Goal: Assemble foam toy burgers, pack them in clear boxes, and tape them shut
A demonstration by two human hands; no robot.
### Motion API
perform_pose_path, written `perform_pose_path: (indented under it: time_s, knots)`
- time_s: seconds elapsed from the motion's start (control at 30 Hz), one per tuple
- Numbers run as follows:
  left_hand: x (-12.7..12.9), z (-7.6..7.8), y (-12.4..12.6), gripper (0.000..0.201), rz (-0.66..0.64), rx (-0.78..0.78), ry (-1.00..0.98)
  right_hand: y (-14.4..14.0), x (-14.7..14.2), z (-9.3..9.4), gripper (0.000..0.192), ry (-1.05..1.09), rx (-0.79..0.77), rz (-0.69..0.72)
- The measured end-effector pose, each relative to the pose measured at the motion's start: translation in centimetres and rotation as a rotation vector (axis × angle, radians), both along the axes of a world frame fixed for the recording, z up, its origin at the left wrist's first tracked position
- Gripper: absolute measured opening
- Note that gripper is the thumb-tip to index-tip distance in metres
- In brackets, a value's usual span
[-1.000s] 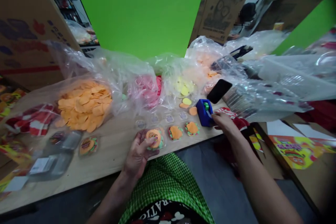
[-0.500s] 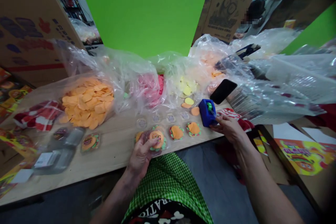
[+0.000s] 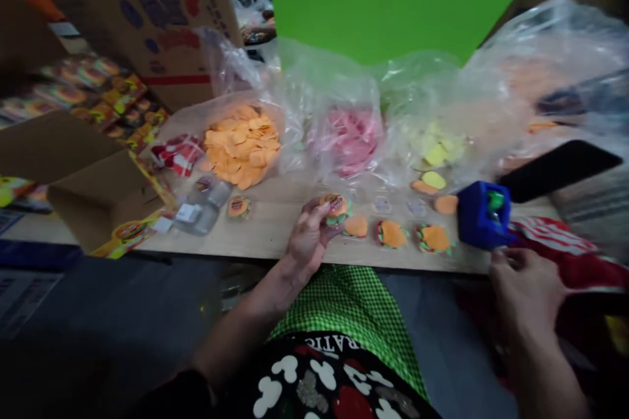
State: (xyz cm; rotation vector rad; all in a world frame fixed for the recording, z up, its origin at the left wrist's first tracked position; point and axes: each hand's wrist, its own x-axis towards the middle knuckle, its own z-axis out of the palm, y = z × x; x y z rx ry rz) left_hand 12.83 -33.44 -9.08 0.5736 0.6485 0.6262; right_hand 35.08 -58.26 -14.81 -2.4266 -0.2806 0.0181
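My left hand (image 3: 307, 236) is closed around a toy-like burger (image 3: 336, 207) in a clear plastic pack, its printed label facing up. My right hand (image 3: 528, 285), smeared by motion, has its fingers pinched together just in front of a blue tape dispenser (image 3: 484, 216) with a green core. Whatever sits between those fingertips is too small to make out. Along the table lie an orange-topped burger (image 3: 392, 234), another burger (image 3: 434, 238) to its right and a flat orange piece (image 3: 356, 226) beside my left hand. A labelled burger (image 3: 239, 207) rests farther left.
Plastic bags hold orange pieces (image 3: 242, 144), pink pieces (image 3: 352, 137) and yellow pieces (image 3: 436, 146) along the back. An open cardboard box (image 3: 98, 209) stands at the left. A black phone (image 3: 563, 169) leans behind the dispenser. Clear containers (image 3: 199, 213) lie on the left.
The view has swung left, bringing the open box in. My right hand has come slightly back from the dispenser. The burger stays in my left hand.
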Motion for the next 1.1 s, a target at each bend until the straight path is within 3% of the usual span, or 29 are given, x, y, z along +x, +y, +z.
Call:
perform_pose_path:
  time_s: [0.07,0.17,0.27,0.33,0.5,0.8,1.0,1.1]
  knots:
    - [-0.4,0.1,0.3,0.023,0.019,0.006,-0.010,1.9,-3.1,1.7,0.014,-0.020,0.109,0.064]
    - [-0.7,0.0,0.2,0.021,0.048,0.015,-0.015,6.7,-8.2,3.6,0.021,0.227,0.423,0.418]
    - [-0.8,-0.2,-0.1,0.024,0.098,0.062,-0.008,11.7,-12.1,4.5,0.036,0.394,0.539,0.705]
    - [-0.9,-0.3,-0.1,0.028,0.131,0.097,0.000,14.0,-13.5,4.6,0.051,0.432,0.592,0.817]
    - [-1.8,-0.4,0.4,0.031,0.192,0.125,0.040,16.2,-14.2,3.7,0.066,0.373,0.550,0.853]
    - [-2.1,-0.6,0.3,0.032,0.234,0.152,0.040,17.5,-14.0,2.9,0.066,0.230,0.345,0.834]
    - [-2.3,-0.5,-0.1,0.036,0.287,0.221,0.059,18.2,-14.1,2.7,0.069,0.356,0.384,0.862]
    - [-2.7,-0.3,0.4,0.032,0.255,0.131,0.020,18.3,-14.4,3.0,0.067,0.332,0.449,0.911]
